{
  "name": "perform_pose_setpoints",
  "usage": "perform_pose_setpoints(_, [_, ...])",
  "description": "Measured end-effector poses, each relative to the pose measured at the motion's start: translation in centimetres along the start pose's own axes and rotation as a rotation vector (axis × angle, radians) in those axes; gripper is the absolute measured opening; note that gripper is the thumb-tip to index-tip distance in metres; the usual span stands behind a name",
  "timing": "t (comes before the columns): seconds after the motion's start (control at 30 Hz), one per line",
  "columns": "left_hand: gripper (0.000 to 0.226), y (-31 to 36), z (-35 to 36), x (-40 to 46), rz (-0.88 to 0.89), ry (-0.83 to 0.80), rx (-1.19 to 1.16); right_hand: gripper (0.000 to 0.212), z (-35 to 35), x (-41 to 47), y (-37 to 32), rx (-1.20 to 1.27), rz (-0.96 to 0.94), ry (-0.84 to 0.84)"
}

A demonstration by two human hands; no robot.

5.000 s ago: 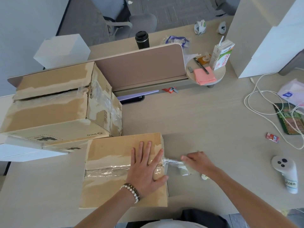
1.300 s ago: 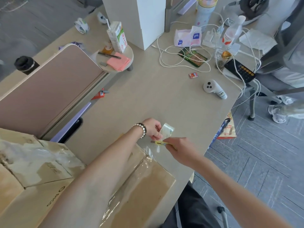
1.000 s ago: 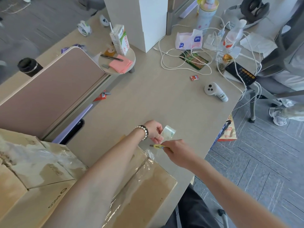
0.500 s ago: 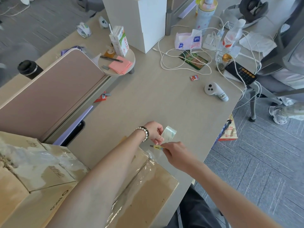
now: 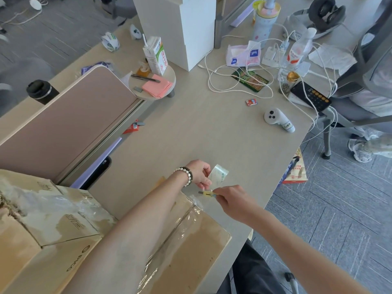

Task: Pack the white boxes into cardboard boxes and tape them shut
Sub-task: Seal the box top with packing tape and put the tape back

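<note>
Cutting thin, sticky tape [image 5: 196, 209] at the box [image 5: 191, 247] corner.
Left hand [image 5: 200, 172] pinches the light tape roll [image 5: 218, 177]; right hand [image 5: 230, 198] pinches a small knife [image 5: 206, 193]; hold the roll, not the clingy tape.

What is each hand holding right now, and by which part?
Left hand grips the clear tape roll by its near edge. Right hand pinches the small yellow cutter by its rear end.
</note>
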State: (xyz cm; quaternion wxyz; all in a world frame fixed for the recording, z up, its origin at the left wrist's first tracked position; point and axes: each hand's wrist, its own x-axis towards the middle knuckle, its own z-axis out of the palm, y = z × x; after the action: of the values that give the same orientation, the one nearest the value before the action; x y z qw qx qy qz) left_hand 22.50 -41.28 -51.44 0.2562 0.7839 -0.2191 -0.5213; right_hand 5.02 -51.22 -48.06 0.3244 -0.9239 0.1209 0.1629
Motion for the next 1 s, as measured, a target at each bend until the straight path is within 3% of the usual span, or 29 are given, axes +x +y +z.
perform_pose_setpoints(0.67, [0.021,0.1,0.3,0.4,-0.034,0.002,0.043,0.031,-0.7,1.7,-1.7,-0.044,-0.078,-0.073])
perform_pose_setpoints(1.0, [0.022,0.2,0.6,0.5,0.0,0.047,0.01,0.029,-0.9,0.9,0.1,-0.113,0.013,-0.189])
